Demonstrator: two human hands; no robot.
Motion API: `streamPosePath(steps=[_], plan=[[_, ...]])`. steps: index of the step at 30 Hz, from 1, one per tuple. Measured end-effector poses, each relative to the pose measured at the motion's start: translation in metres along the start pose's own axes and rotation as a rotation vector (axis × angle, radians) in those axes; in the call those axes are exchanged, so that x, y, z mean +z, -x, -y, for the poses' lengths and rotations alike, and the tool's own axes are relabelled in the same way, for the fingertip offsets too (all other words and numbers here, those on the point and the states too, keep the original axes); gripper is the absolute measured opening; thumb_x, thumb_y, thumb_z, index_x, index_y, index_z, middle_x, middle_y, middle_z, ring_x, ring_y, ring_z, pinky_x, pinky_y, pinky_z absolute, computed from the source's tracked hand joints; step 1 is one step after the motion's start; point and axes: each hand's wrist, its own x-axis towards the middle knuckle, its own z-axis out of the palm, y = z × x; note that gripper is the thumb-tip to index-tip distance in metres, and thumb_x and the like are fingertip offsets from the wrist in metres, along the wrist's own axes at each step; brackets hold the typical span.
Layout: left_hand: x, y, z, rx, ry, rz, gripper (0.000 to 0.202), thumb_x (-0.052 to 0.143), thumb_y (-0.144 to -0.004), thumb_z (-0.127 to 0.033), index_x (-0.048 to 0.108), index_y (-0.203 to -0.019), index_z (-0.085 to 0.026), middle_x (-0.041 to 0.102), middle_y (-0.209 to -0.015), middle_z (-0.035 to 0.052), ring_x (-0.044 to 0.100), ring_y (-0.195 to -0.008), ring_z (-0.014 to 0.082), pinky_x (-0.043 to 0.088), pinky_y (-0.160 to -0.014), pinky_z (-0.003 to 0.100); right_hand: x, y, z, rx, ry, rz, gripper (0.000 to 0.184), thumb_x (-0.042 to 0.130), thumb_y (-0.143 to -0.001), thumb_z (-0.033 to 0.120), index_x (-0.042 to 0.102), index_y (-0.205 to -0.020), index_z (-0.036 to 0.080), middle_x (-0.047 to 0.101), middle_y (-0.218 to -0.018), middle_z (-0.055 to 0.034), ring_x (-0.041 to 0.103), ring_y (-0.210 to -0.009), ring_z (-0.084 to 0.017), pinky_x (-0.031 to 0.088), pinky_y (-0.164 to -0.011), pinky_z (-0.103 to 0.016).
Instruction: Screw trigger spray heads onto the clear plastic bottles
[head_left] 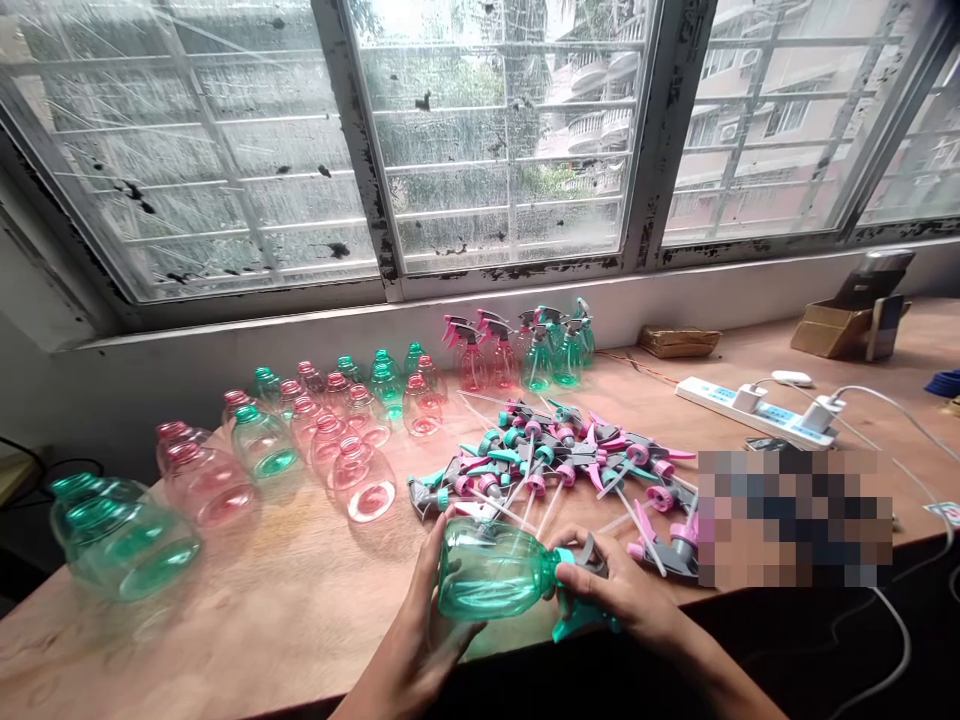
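About a dozen loose pink bottles [364, 482] and roughly eight loose green bottles [264, 442] are counted, some overlapping. At least two pink trigger-spray bottles [472, 370] and three green trigger-spray bottles [537, 366] are seen fitted; one capped green bottle [491, 575] is held. Over ten loose trigger heads [532, 455] are heaped, too tangled for exact counting.

Beyond my right hand [626, 590] I see a white power strip [780, 417], a brown-wrapped package [679, 343] and barred windows [495, 140].

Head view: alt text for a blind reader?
The left hand holds a green spray bottle sideways while the right hand holds its teal-and-gray trigger sprayer. Beyond lies a pile of pink and teal sprayers, with topless green and pink bottles standing left.
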Motion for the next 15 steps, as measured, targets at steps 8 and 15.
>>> streamPosePath(steps=[8,15], plan=[[-0.006,-0.002,-0.007,-0.016,-0.003,0.023,0.098,0.078,-0.097,-0.044,0.016,-0.172,-0.042,0.017,-0.182,0.0032,0.008,-0.168,0.04,0.005,-0.135,0.059,-0.001,0.0,0.0,0.039,0.052,-0.006,0.048,0.086,-0.083,0.06,0.066,-0.1,0.021,0.082,-0.075,-0.0043,0.077,-0.075,-0.026,0.061,-0.072,-0.036],[-0.005,-0.002,-0.012,-0.032,0.03,-0.009,0.072,0.059,-0.109,-0.047,0.023,-0.171,-0.044,0.019,-0.182,-0.0002,0.01,-0.168,0.0356,0.009,-0.135,0.056,0.0,0.001,0.002,0.044,0.043,-0.025,0.048,0.087,-0.082,0.06,0.065,-0.099,0.021,0.085,-0.079,-0.0066,0.079,-0.078,-0.028,0.06,-0.072,-0.037]])
